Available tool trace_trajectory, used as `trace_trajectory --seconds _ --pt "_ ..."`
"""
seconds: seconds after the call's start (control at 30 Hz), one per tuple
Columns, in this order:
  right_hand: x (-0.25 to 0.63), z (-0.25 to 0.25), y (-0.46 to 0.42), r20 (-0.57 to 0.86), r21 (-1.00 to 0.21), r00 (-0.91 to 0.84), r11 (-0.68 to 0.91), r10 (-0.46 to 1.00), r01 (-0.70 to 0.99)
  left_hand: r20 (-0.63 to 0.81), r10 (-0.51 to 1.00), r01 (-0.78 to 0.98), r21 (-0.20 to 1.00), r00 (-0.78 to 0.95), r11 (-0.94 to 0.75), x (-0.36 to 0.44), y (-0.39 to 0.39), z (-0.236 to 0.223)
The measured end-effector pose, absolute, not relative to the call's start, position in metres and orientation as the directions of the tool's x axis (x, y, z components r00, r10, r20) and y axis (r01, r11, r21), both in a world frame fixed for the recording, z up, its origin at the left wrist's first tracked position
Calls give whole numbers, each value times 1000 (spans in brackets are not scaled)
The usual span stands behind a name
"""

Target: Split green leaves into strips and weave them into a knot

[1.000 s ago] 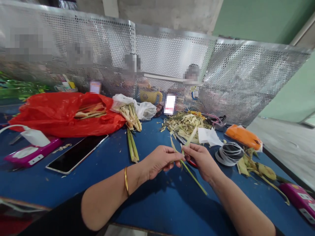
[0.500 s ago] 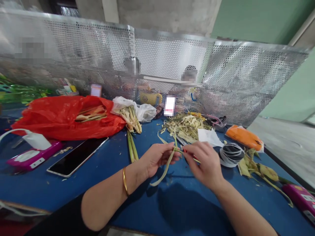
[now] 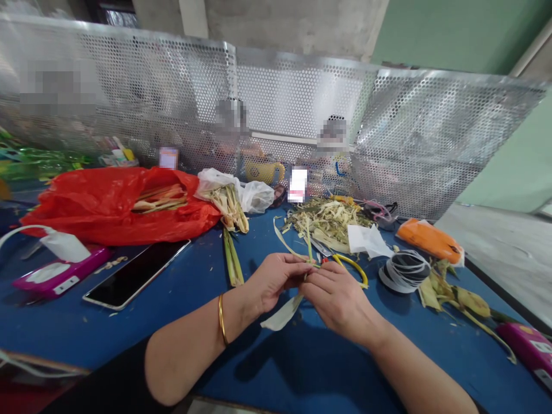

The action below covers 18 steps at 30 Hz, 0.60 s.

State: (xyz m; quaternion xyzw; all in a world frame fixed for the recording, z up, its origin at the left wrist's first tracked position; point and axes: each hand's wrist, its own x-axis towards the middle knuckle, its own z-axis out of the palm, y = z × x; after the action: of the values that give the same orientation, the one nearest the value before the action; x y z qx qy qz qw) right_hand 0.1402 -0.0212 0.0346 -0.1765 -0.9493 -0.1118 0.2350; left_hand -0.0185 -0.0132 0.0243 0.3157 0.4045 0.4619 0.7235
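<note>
Between my fingertips is a small piece woven from pale green leaf strips, its loose ends sticking out up, left and down. My left hand pinches it from the left, a gold bangle round the wrist. From the right my right hand closes on the same strips, its fingers touching those of the left. The knot itself is mostly hidden behind the fingers. Just beyond the right hand lie scissors with yellow handles. A heap of cut leaf scraps is behind them.
Left on the blue table are a red plastic bag of strips, a phone, a purple power strip and green stalks. To the right sit a spool and an orange packet. A perforated metal screen stands behind.
My right hand has moved left and closed in on my left hand. The lower loose strip has turned, showing its broad side. The yellow scissor handles have come into view.
</note>
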Motion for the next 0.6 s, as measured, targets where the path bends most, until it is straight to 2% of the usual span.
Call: trace_trajectory --seconds 0.07,0.17,0.23,0.3,0.4,0.6 --pt "142 37 -21 531 101 -789 902 308 420 -290 932 -395 847 218 356 -20 -12 25" --pt "146 39 -17 607 -3 -599 755 522 655 -287 939 -388 856 192 341 -23 -11 28" --pt "148 37 -12 551 -61 -491 619 675 783 -293 937 -378 860 188 345 -24 -11 30" --pt "149 34 -10 444 -74 -478 562 758 824 -288 941 -348 876 180 335 -24 -12 31" --pt "147 33 -12 366 -105 -496 564 788 819 -251 953 -291 911 167 291 -22 -14 31" --pt "145 38 -23 432 -149 -486 592 759 792 -201 971 -255 940 129 228 -18 -13 28"
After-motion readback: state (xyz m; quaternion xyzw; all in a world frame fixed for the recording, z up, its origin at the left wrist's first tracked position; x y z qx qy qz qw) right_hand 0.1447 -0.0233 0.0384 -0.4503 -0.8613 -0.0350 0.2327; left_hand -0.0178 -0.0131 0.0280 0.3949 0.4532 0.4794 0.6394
